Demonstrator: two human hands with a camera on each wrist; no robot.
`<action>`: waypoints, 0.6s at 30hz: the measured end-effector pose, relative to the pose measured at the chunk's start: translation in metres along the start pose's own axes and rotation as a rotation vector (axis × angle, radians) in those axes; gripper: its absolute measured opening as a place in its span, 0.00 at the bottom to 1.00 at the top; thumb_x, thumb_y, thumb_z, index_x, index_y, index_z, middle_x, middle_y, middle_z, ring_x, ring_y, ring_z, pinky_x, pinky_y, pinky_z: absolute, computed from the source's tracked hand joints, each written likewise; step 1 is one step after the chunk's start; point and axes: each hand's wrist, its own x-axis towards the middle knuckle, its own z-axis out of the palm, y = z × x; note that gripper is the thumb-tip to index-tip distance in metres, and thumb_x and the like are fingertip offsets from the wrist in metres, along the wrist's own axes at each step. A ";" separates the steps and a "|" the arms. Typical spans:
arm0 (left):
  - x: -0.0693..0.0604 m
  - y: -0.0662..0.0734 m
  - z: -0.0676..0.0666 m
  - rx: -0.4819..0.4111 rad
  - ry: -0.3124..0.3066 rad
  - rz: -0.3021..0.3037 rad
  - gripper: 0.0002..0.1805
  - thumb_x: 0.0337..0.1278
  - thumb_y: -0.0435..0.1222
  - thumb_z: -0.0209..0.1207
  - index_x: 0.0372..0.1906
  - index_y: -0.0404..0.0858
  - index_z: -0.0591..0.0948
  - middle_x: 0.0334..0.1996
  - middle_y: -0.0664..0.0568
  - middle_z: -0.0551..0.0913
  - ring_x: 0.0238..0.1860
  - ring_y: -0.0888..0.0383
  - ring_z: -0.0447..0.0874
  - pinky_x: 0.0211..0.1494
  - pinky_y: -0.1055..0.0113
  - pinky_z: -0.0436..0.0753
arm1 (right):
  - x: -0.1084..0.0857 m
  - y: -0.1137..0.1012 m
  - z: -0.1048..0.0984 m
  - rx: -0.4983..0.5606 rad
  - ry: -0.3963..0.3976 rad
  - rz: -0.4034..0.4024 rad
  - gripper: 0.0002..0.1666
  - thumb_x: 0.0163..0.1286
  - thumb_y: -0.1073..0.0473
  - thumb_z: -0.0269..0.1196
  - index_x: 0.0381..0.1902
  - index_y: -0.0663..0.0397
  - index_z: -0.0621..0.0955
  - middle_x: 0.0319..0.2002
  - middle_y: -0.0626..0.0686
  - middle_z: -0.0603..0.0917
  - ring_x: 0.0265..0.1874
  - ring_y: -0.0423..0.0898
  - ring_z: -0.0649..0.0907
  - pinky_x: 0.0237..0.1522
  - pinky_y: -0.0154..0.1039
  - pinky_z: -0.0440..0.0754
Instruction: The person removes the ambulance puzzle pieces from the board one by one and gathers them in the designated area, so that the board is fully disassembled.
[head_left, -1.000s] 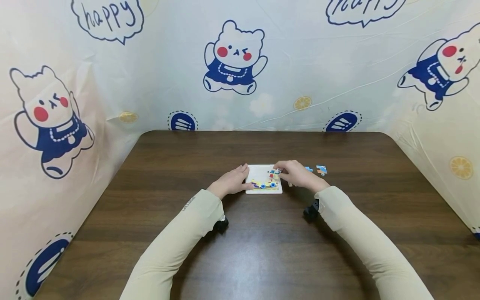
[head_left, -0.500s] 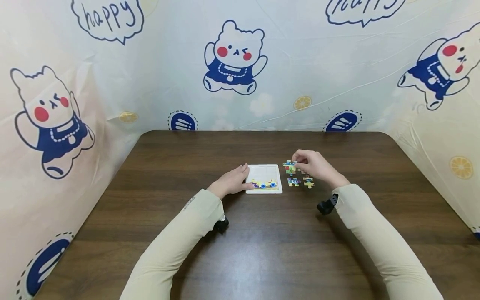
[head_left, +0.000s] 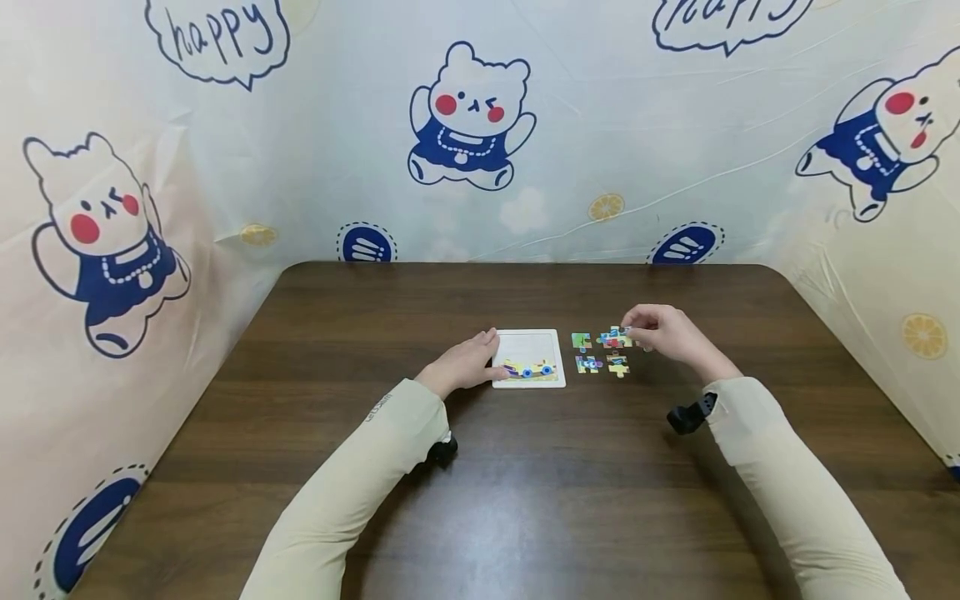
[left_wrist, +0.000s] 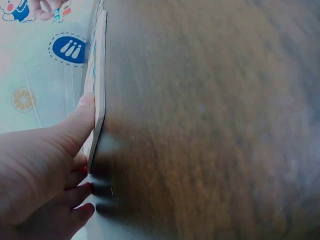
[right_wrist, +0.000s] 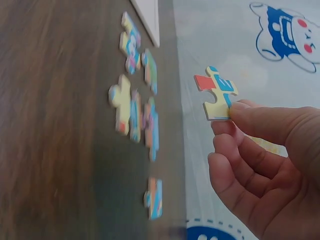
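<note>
Foremost, right hand [head_left: 667, 333]: thumb and finger pinching one flat jigsaw piece, yellow, red and blue [right_wrist: 217, 109], held aloft to the right of the landmark, a square white tray with a thin rim [head_left: 525, 331]. Left hand [head_left: 465, 362]: fingers extended, resting at the tray's left edge, thumb lying over it towards the near corner; nothing clasped.

Inside the tray, along its near side: a fitted strip, yellow with blue wheels [head_left: 528, 369].

Loose, right of the tray: a small green piece [head_left: 581, 341]; in front of that, a yellow and purple piece [head_left: 588, 365]; farther right, a yellow knobbed piece [head_left: 618, 365]; behind that, a multicoloured cluster [head_left: 613, 338] by the right fingertips; farthest from the tray, an orange and blue piece [right_wrist: 156, 200], apart from the rest.

Risks, as judged: the pinch takes only one edge, so the held piece could turn or slip; a low pass of the right hand could scatter the cluster; a push from the left could slide the tray or unseat the strip near its thumb.

Room: brown wood-grain tabletop [head_left: 480, 467], broad to either side and in front of the tray; its far edge runs behind the tray, before pale printed cloth [head_left: 360, 125].
</note>
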 end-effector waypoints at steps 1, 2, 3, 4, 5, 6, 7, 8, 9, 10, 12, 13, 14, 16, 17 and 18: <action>0.001 0.000 0.000 0.003 0.002 0.001 0.41 0.63 0.52 0.49 0.71 0.32 0.49 0.71 0.43 0.45 0.70 0.51 0.41 0.68 0.62 0.49 | -0.002 0.002 -0.001 0.001 0.000 0.010 0.06 0.67 0.65 0.57 0.39 0.62 0.78 0.28 0.60 0.79 0.23 0.50 0.75 0.27 0.46 0.77; 0.001 0.000 0.001 0.007 0.003 0.002 0.41 0.63 0.52 0.49 0.71 0.32 0.49 0.71 0.43 0.45 0.70 0.52 0.41 0.68 0.62 0.49 | -0.004 0.005 -0.002 0.001 -0.001 0.022 0.06 0.67 0.65 0.57 0.39 0.62 0.78 0.28 0.60 0.79 0.24 0.50 0.76 0.28 0.48 0.78; 0.001 -0.001 0.001 0.010 0.003 0.002 0.41 0.63 0.53 0.49 0.71 0.32 0.50 0.71 0.43 0.45 0.70 0.52 0.41 0.68 0.62 0.49 | -0.006 0.007 -0.003 -0.001 -0.004 0.036 0.06 0.67 0.65 0.57 0.40 0.63 0.78 0.28 0.60 0.78 0.25 0.50 0.76 0.29 0.48 0.78; 0.002 -0.001 0.001 0.010 0.004 0.002 0.41 0.63 0.53 0.49 0.71 0.32 0.50 0.71 0.43 0.45 0.70 0.52 0.41 0.68 0.62 0.49 | -0.008 0.010 -0.005 -0.004 -0.007 0.048 0.07 0.67 0.65 0.57 0.40 0.63 0.78 0.28 0.60 0.78 0.25 0.50 0.76 0.30 0.49 0.78; 0.002 -0.001 0.001 0.011 0.004 0.002 0.42 0.63 0.53 0.49 0.71 0.32 0.50 0.71 0.43 0.45 0.70 0.52 0.41 0.68 0.62 0.49 | -0.010 0.012 -0.006 -0.005 -0.010 0.060 0.07 0.67 0.65 0.57 0.40 0.64 0.78 0.29 0.60 0.78 0.25 0.50 0.76 0.30 0.49 0.78; 0.002 -0.001 0.001 0.011 0.007 0.002 0.42 0.63 0.53 0.49 0.71 0.32 0.50 0.71 0.43 0.45 0.70 0.52 0.42 0.68 0.62 0.49 | -0.011 0.014 -0.007 -0.009 -0.011 0.071 0.07 0.67 0.65 0.57 0.41 0.64 0.78 0.29 0.60 0.78 0.26 0.50 0.76 0.31 0.48 0.78; 0.002 -0.001 0.001 0.011 0.008 0.002 0.42 0.63 0.53 0.49 0.71 0.32 0.50 0.71 0.43 0.45 0.70 0.52 0.42 0.68 0.62 0.49 | -0.013 0.016 -0.008 -0.011 -0.012 0.080 0.07 0.67 0.65 0.57 0.41 0.64 0.78 0.29 0.60 0.78 0.26 0.50 0.76 0.31 0.48 0.78; 0.002 -0.001 0.001 0.012 0.008 0.001 0.42 0.63 0.53 0.49 0.71 0.32 0.50 0.71 0.43 0.45 0.70 0.52 0.42 0.68 0.62 0.49 | -0.014 0.019 -0.009 -0.014 -0.013 0.089 0.07 0.67 0.65 0.57 0.41 0.64 0.78 0.29 0.60 0.78 0.26 0.50 0.76 0.30 0.47 0.78; 0.002 -0.001 0.001 0.012 0.009 0.001 0.42 0.63 0.53 0.49 0.71 0.32 0.50 0.71 0.43 0.45 0.70 0.52 0.42 0.68 0.62 0.50 | -0.016 0.021 -0.010 -0.012 -0.015 0.094 0.08 0.67 0.65 0.57 0.41 0.64 0.78 0.29 0.60 0.78 0.26 0.49 0.76 0.30 0.46 0.78; 0.002 -0.001 0.001 0.011 0.008 0.000 0.42 0.63 0.53 0.49 0.71 0.32 0.50 0.71 0.43 0.45 0.70 0.52 0.42 0.68 0.62 0.49 | -0.017 0.023 -0.011 -0.012 -0.017 0.100 0.08 0.67 0.65 0.57 0.41 0.64 0.78 0.28 0.59 0.78 0.25 0.49 0.76 0.29 0.46 0.78; 0.002 -0.002 0.002 0.012 0.008 0.000 0.42 0.63 0.53 0.49 0.71 0.32 0.50 0.71 0.43 0.45 0.70 0.52 0.42 0.68 0.62 0.49 | -0.019 0.026 -0.012 -0.005 -0.024 0.111 0.08 0.67 0.65 0.58 0.40 0.65 0.78 0.27 0.59 0.77 0.24 0.48 0.76 0.28 0.44 0.78; 0.002 -0.002 0.002 0.013 0.007 -0.001 0.42 0.63 0.53 0.49 0.71 0.32 0.49 0.71 0.43 0.45 0.70 0.52 0.42 0.68 0.62 0.49 | -0.020 0.028 -0.013 0.000 -0.032 0.117 0.08 0.67 0.65 0.58 0.40 0.66 0.78 0.26 0.58 0.77 0.24 0.48 0.76 0.27 0.44 0.78; 0.002 -0.002 0.003 0.014 0.006 -0.001 0.42 0.63 0.53 0.49 0.71 0.33 0.49 0.71 0.43 0.45 0.70 0.52 0.41 0.68 0.62 0.50 | -0.021 0.030 -0.013 0.004 -0.040 0.122 0.08 0.67 0.65 0.58 0.40 0.66 0.78 0.26 0.58 0.77 0.23 0.48 0.75 0.27 0.43 0.78; 0.003 -0.002 0.003 0.014 0.007 -0.002 0.42 0.63 0.53 0.49 0.71 0.33 0.49 0.71 0.43 0.45 0.70 0.52 0.42 0.68 0.62 0.50 | -0.023 0.034 -0.013 0.013 -0.055 0.134 0.08 0.67 0.66 0.57 0.41 0.67 0.77 0.26 0.57 0.77 0.23 0.48 0.75 0.26 0.43 0.78; 0.003 -0.002 0.003 0.016 0.007 -0.003 0.42 0.63 0.53 0.49 0.71 0.33 0.49 0.71 0.43 0.45 0.70 0.52 0.42 0.68 0.61 0.50 | -0.024 0.036 -0.013 0.015 -0.062 0.142 0.08 0.67 0.66 0.57 0.41 0.67 0.77 0.26 0.57 0.77 0.23 0.48 0.76 0.26 0.42 0.78; 0.003 -0.002 0.004 0.018 0.007 -0.002 0.42 0.63 0.53 0.49 0.71 0.33 0.49 0.71 0.43 0.45 0.70 0.52 0.42 0.68 0.61 0.50 | -0.024 0.038 -0.012 0.014 -0.068 0.150 0.08 0.67 0.66 0.57 0.41 0.67 0.77 0.26 0.56 0.77 0.24 0.47 0.76 0.27 0.42 0.78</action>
